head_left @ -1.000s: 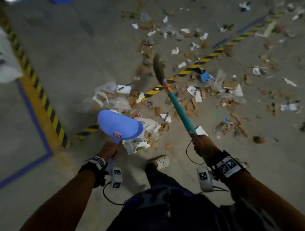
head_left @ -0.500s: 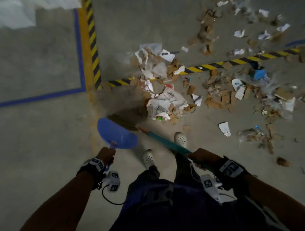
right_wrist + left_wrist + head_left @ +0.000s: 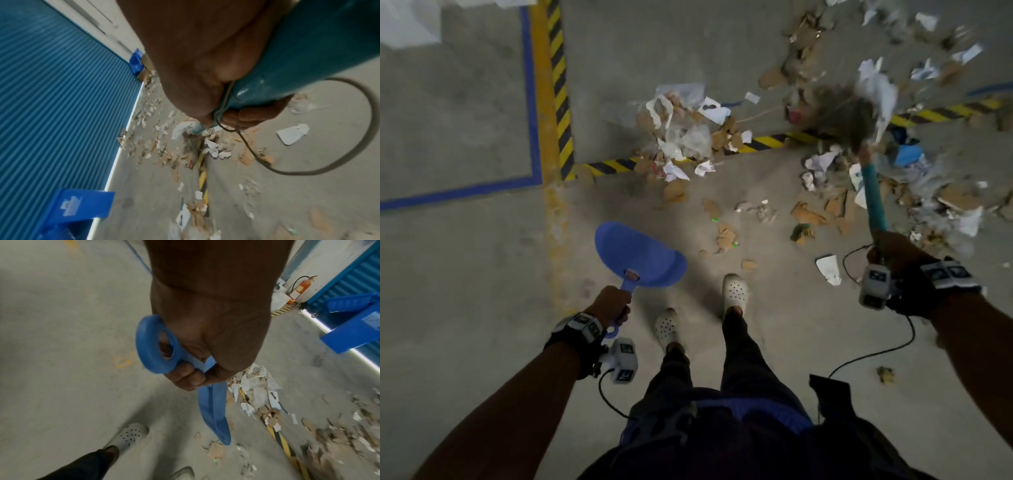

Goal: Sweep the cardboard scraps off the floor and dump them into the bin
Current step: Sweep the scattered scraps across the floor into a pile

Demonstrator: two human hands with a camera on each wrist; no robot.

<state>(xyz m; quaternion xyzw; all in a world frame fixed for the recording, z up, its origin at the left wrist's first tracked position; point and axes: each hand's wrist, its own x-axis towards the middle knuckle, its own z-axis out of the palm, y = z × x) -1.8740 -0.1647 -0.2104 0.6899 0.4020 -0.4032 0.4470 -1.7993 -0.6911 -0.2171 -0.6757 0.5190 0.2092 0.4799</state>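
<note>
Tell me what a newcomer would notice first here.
First, the scraps of cardboard and paper strewn over the floor ahead, across the striped tape. Next, the blue dustpan gripped by the left hand, and the broom in the right hand, its blurred head over the litter.

1. The left hand [image 3: 610,306] is curled round the handle of a blue dustpan [image 3: 640,255], whose pan spreads out just beyond the grip, above the concrete floor [image 3: 465,274].
2. The right hand [image 3: 892,251] grips a teal broom handle [image 3: 873,197]; the blurred broom head [image 3: 846,116] is at the far end from the grip, over the yellow-black floor tape [image 3: 767,142].
3. Cardboard scraps [image 3: 811,212] and torn paper [image 3: 674,137] lie scattered beyond both grips.
4. Two white clogs [image 3: 736,291] stand between the hands.
</note>
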